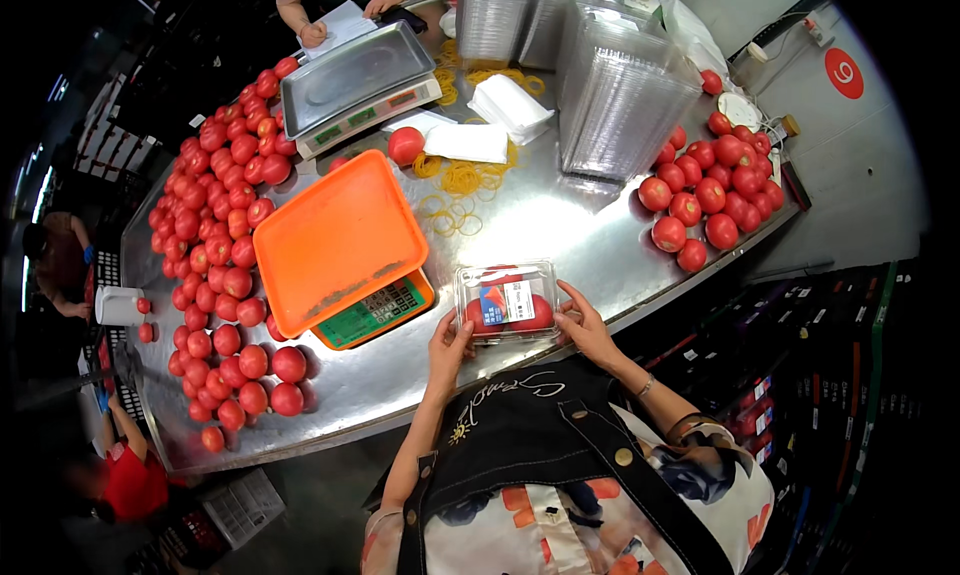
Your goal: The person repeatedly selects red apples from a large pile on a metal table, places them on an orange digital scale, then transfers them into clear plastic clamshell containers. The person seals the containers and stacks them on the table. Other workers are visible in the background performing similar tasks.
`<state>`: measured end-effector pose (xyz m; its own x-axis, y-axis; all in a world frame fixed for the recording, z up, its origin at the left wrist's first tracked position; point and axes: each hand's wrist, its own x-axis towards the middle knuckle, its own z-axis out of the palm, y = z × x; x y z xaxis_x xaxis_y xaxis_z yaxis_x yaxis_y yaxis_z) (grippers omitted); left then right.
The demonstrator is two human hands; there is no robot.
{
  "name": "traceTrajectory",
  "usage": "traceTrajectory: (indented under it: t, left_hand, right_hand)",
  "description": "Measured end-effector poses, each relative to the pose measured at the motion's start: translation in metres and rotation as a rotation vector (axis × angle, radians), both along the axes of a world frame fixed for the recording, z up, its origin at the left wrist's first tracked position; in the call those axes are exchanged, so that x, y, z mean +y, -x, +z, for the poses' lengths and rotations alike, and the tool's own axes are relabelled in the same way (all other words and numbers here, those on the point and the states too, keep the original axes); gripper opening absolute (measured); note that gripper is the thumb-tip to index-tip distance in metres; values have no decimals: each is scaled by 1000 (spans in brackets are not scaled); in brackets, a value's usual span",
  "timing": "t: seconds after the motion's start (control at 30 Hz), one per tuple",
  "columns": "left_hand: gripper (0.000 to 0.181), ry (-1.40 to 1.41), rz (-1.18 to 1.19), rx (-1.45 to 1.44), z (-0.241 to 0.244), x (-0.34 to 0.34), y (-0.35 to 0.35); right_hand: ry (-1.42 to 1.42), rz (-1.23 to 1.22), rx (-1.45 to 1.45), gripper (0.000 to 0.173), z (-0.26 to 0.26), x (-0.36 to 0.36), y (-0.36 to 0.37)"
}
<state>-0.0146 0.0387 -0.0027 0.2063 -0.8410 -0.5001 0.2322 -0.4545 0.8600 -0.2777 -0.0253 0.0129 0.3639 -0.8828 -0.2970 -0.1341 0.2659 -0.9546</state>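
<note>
A clear plastic clamshell box (pixel 465 275) with red tomatoes (pixel 534 312) inside and a printed label on its lid lies near the front edge of the metal table. My left hand (pixel 450 344) holds its left side, and my right hand (pixel 585 326) holds its right side. Left of the box stands a scale with an orange tray (pixel 341 237) and a green keypad (pixel 371 314). Beyond the box lie loose yellow rubber bands (pixel 461 177), folded white papers (pixel 466 142) and one tomato (pixel 406 146).
Many tomatoes (pixel 217 200) cover the table's left side; another pile (pixel 720 177) lies at the right. Tall stacks of empty clear boxes (pixel 622 94) stand at the back, beside a scale with a metal tray (pixel 358 76). Across the table, a person's hand (pixel 313 34) holds a pen over paper.
</note>
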Motion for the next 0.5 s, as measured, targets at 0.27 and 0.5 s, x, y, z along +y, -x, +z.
traceTrajectory:
  t: [0.27, 0.5]
  left_hand:
    - [46, 2, 114, 385, -6, 1, -2]
    - [43, 42, 180, 304, -9, 2, 3]
  right_hand:
    - [-341, -12, -180, 39, -14, -20, 21]
    - [-429, 51, -229, 18, -29, -25, 24]
